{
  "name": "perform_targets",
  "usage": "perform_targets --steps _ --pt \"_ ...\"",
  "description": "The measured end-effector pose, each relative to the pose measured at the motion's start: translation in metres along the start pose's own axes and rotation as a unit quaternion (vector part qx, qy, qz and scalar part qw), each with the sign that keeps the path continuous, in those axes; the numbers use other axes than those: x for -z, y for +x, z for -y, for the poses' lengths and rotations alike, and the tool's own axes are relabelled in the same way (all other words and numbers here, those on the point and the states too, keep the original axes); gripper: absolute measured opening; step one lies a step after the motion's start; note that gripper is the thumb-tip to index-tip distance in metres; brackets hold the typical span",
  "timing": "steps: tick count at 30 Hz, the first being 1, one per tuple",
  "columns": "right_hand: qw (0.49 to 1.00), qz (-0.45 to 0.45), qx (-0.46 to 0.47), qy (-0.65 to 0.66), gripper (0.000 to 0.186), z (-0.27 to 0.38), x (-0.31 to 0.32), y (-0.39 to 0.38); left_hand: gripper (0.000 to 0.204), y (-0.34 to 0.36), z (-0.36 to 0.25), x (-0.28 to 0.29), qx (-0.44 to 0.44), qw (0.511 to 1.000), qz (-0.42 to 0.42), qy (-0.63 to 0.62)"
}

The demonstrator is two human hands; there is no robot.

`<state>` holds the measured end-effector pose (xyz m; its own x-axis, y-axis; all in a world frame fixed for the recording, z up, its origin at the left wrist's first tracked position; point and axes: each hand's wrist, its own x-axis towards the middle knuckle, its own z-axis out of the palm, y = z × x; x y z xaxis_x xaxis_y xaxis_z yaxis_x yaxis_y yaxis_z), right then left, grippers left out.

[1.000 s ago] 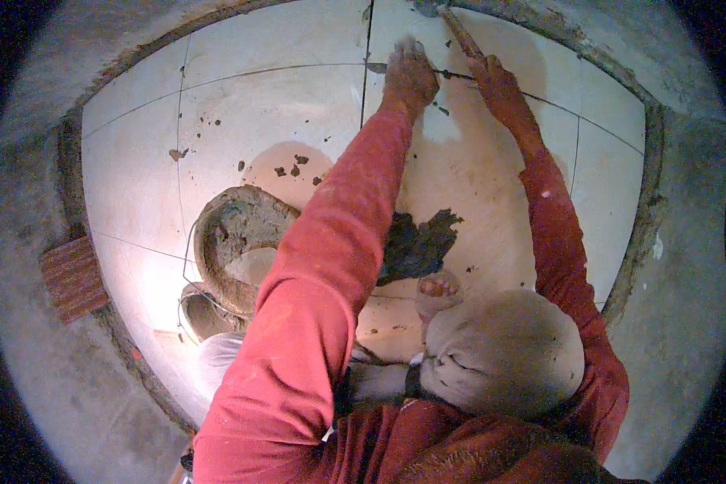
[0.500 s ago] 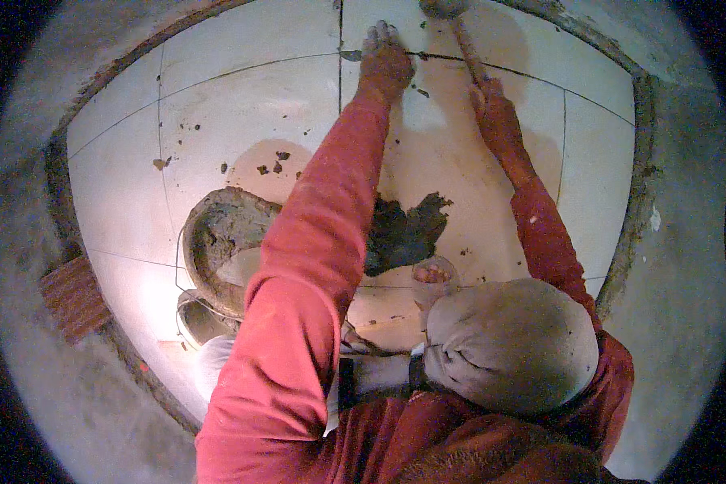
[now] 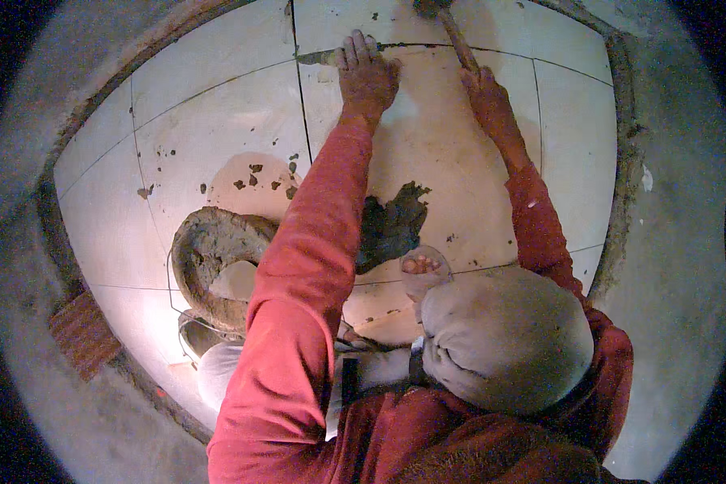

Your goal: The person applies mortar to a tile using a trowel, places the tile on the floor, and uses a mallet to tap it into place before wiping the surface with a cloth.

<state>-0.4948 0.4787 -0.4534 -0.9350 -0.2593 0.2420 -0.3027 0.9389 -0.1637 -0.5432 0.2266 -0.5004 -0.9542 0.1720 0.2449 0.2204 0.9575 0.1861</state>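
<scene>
**Both hands at the far tile joint, hammer handle in the right**

The left hand (image 3: pixel 367 77) lies flat, palm down and fingers spread a little, on a pale floor tile (image 3: pixel 427 145), its fingertips reaching the dark joint line that runs across just beyond them. The right hand (image 3: pixel 488 97), a short way to the right of the left and apart from it, is closed around the wooden handle of a hammer (image 3: pixel 452 36). One hammer shows. Its long axis runs up and to the left from the right hand, away from the person, and its head sits at the very top edge of the view, past the joint line; most of the head is cut off there.

Both arms are stretched forward in red sleeves. Back toward the person, under the left forearm, lies one dark patch of wet mortar (image 3: pixel 395 226) on the tiles. To the left of that forearm stands one round pan (image 3: pixel 210 266), its wall caked with grey mortar and a pale patch of its bottom bare. Just nearer the person than the mortar patch is one small clear bowl (image 3: pixel 423 266) with a few small reddish pieces in it; what they are cannot be told. Far to the left of both hands, on the bare concrete outside the tiled patch, lies one brick (image 3: pixel 85 335).
</scene>
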Motion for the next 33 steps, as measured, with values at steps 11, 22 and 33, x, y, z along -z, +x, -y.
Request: perform_targets --steps 11,22,33 --pt "0.924 0.140 -0.341 0.105 0.045 0.035 0.073 -0.075 0.078 -0.007 0.024 -0.011 -0.017 1.000 0.022 0.007" --pt "0.897 0.160 -0.334 0.241 0.069 -0.010 0.057 -0.061 0.079 0.011 0.032 -0.001 -0.066 0.995 0.069 0.004" --pt "0.901 0.241 -0.333 0.139 0.062 -0.003 0.088 -0.069 0.071 0.003 0.018 -0.016 -0.061 0.997 -0.032 0.023"
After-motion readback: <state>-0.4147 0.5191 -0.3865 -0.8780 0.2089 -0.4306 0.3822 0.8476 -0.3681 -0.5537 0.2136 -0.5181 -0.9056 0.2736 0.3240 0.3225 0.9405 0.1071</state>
